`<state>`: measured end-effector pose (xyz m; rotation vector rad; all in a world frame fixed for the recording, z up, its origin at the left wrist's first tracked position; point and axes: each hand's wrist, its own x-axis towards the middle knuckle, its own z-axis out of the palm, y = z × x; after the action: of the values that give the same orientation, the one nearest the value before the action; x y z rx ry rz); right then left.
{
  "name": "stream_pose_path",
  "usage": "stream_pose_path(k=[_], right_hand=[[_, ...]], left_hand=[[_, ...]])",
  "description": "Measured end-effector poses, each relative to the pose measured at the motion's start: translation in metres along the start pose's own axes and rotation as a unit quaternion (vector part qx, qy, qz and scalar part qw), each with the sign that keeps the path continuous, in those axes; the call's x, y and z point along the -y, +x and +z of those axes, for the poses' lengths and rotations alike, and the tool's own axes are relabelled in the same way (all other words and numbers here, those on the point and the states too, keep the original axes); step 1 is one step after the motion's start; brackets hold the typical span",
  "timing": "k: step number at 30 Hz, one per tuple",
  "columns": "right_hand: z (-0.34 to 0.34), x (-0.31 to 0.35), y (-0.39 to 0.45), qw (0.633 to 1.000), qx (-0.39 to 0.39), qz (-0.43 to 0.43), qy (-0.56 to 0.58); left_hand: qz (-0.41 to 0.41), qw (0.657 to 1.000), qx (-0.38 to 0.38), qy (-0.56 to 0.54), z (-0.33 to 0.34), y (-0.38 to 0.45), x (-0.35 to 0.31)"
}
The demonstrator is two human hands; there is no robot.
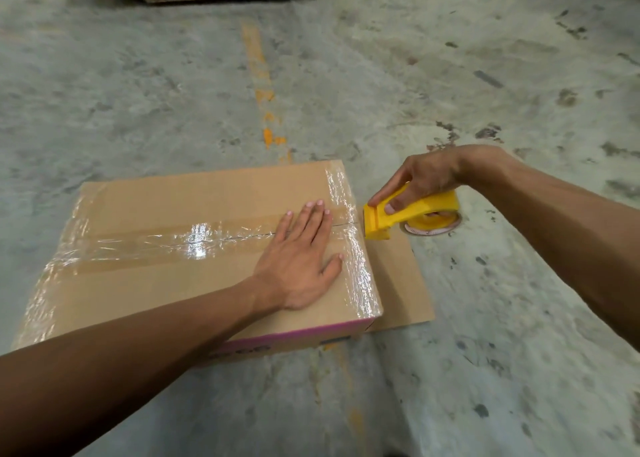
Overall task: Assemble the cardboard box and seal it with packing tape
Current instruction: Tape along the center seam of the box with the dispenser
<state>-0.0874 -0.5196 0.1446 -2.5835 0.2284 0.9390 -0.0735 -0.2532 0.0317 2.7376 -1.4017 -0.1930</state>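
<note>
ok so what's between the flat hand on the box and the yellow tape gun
In the head view, the taped right edge of the box lies between the left hand and the tape gun.

Even, soft light; glare on tape; warped edges

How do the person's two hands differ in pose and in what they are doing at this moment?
The left hand lies flat and open, fingers spread, palm down on the taped top of the cardboard box; the right hand is curled in a grip around the yellow tape dispenser. The left is over the box; the right is beside the box's right edge, off the top. Both are bare.
</note>
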Motion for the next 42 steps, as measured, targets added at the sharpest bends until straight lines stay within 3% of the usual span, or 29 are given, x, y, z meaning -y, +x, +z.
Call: stream_pose_path(k=[12,15,17,18,19,21,22,24,26,31,37,42], right_hand=[[-0.005,0.059,0.002,0.990,-0.020,0.034,-0.137],[0.021,0.062,0.017,0.964,-0.033,0.071,-0.253],[0.066,0.034,0.021,0.937,0.076,0.141,-0.312],[0.084,0.010,0.024,0.928,0.148,0.139,-0.313],[0.088,-0.008,0.020,0.923,0.167,0.104,-0.330],[0.075,-0.035,0.010,0.952,0.145,0.129,-0.235],[0.068,-0.042,0.006,0.967,0.095,0.161,-0.174],[0.059,-0.041,0.009,0.982,0.004,0.145,-0.121],[0.057,-0.036,0.016,0.989,-0.029,0.117,-0.089],[0.052,-0.034,0.027,0.990,-0.070,0.115,-0.044],[0.051,-0.044,0.022,0.988,-0.095,0.119,-0.001],[0.048,-0.046,0.011,0.978,-0.165,0.109,0.059]], left_hand=[[0.049,0.999,0.018,0.007,-0.003,0.002,-0.002],[0.050,0.999,0.018,0.011,-0.007,0.001,0.000],[0.064,0.998,0.024,0.006,-0.010,0.000,-0.001],[0.072,0.997,0.027,0.004,-0.010,0.000,0.001],[0.079,0.996,0.028,0.004,-0.011,0.001,0.004],[0.099,0.995,0.031,0.007,-0.013,0.006,0.007],[0.115,0.993,0.032,0.017,-0.014,0.011,0.006],[0.144,0.988,0.031,0.039,-0.014,0.024,0.003],[0.170,0.984,0.012,0.058,-0.019,0.038,0.000],[0.219,0.970,-0.070,0.076,-0.017,0.054,-0.004],[0.253,0.962,-0.089,0.046,-0.013,0.064,-0.012],[0.311,0.943,-0.103,0.048,-0.009,0.062,-0.011]])
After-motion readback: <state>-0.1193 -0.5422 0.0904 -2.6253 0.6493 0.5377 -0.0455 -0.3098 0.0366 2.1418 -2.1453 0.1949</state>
